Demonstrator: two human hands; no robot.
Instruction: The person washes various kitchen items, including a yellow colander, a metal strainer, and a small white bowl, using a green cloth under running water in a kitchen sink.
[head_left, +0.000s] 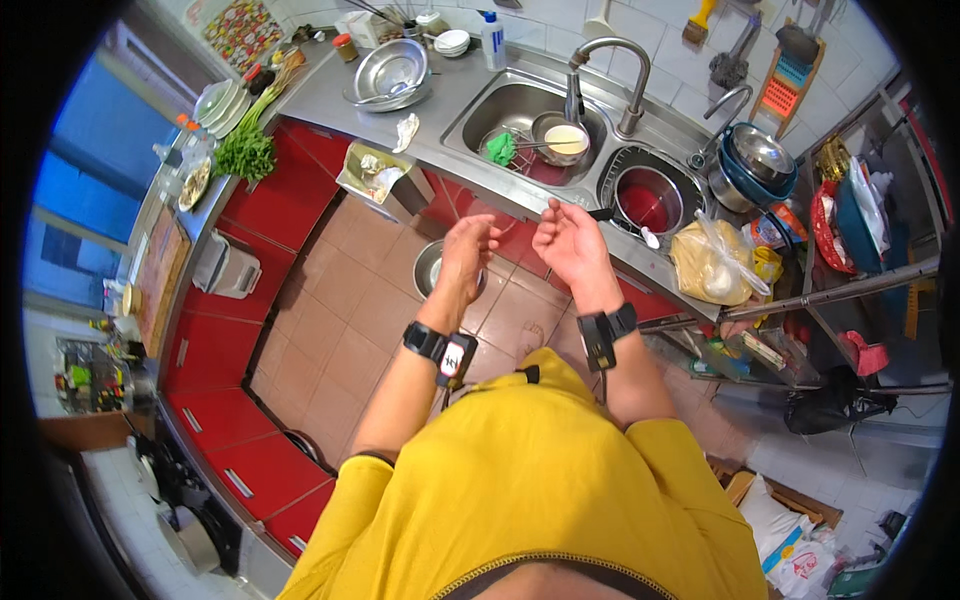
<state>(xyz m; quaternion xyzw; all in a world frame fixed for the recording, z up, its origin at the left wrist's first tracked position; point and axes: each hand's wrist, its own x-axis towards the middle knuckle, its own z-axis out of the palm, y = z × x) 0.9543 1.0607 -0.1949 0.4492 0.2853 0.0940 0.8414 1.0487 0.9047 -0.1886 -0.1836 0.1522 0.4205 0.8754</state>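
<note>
Both of my hands are raised in front of the steel sink counter, bare and holding nothing. My left hand (469, 251) has loosely bent fingers and hangs in the view over a metal bowl (429, 271) on the floor, partly hiding it. Palm up with curled fingers, my right hand (571, 241) is close to the counter's front edge. Beyond it, the large sink basin (480, 112) contains a steel bowl (545, 150) with a smaller cream-coloured bowl (566, 140) and a green cloth or scrubber (500, 148). A pot (651, 202) sits in the smaller basin to the right.
An arched faucet (637, 82) rises behind the basins. A bagged yellowish item (712, 259) lies at the counter's right end, beside a metal rack (862, 281). A waste bin (382, 184) stands left of the sink. Leafy greens (246, 150) overhang the left counter.
</note>
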